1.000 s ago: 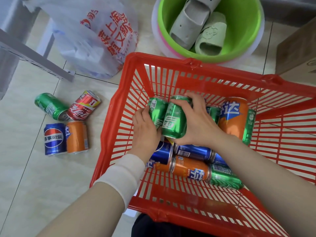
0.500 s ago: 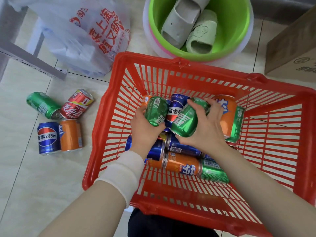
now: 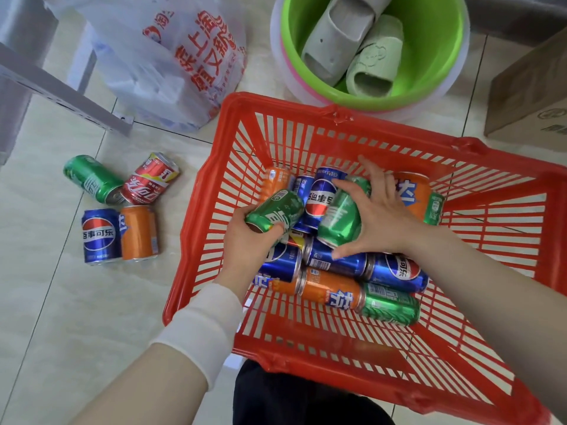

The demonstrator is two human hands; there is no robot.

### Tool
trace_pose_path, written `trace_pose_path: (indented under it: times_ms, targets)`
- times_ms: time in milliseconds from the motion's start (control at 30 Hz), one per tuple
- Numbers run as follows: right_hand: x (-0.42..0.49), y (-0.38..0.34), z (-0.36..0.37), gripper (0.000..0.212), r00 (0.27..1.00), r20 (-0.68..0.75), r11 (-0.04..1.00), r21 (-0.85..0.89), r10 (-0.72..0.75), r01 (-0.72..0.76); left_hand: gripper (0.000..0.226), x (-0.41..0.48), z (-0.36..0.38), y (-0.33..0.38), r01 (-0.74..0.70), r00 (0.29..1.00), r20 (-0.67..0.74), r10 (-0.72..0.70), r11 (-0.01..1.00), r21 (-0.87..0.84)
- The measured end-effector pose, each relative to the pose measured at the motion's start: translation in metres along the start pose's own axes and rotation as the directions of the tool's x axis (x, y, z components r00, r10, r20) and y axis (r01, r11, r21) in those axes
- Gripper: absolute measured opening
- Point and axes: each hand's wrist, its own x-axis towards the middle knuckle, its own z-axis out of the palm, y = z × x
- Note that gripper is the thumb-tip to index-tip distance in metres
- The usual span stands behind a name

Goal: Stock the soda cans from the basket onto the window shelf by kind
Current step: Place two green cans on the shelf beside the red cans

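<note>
Both green cans have swung apart since half a second back, and a blue can (image 3: 322, 199) now shows between them, logo up. Left grip (image 3: 245, 237) is clamped on one green can (image 3: 276, 211), fingers curled round its lower end, the can tilted and lifted above the pile near the basket's (image 3: 196, 210) left wall. Right grip (image 3: 380, 222) is clamped on the second green can (image 3: 339, 217), fingers splayed over its top and thumb under its bottom end, right in the middle of the basket. Just behind that hand an orange can (image 3: 412, 194) leans toward the far right wall. Below the hands more cans lie on their sides on the basket's bottom: two blue ones (image 3: 340, 260), then an orange one (image 3: 329, 288) end to end with a green one (image 3: 389, 303) nearer the front edge. A white sleeve (image 3: 199, 329) covers the left wrist.

Out on the floor (image 3: 61, 317), left of the basket, four cans sit in a cluster: a green (image 3: 89, 179) and a red (image 3: 150, 182) one lying down, a blue (image 3: 99, 236) and an orange (image 3: 139, 233) one touching side by side. Past the basket's far edge, a white bag (image 3: 171, 56), a green tub (image 3: 429, 96) holding slippers (image 3: 337, 35), and a box (image 3: 530, 96) at the right.
</note>
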Motion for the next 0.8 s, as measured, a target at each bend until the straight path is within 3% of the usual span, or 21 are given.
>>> trace_pose_path:
  times_ms: [100, 367, 633, 800]
  targets:
    - [0.001, 0.007, 0.0, 0.131, 0.997, 0.042, 0.99, -0.121, -0.061, 0.066, 0.056, 0.003, -0.001, -0.003, 0.009, 1.0, -0.002, -0.009, 1.0, 0.019]
    - [0.002, 0.007, 0.008, 0.127, 0.996, -0.007, 0.978, -0.194, -0.084, 0.081, 0.064, 0.003, 0.0, -0.006, 0.025, 0.999, -0.03, -0.026, 1.0, -0.012]
    - [0.009, -0.005, -0.001, 0.103, 0.998, 0.036, 0.965, -0.254, -0.05, 0.058, 0.058, -0.011, 0.001, -0.008, -0.014, 1.0, -0.027, 0.014, 1.0, -0.013]
    - [-0.003, -0.014, 0.002, 0.092, 0.998, 0.03, 0.976, -0.216, 0.048, -0.04, 0.06, -0.032, -0.005, -0.004, -0.047, 0.999, -0.024, 0.047, 0.999, -0.003]
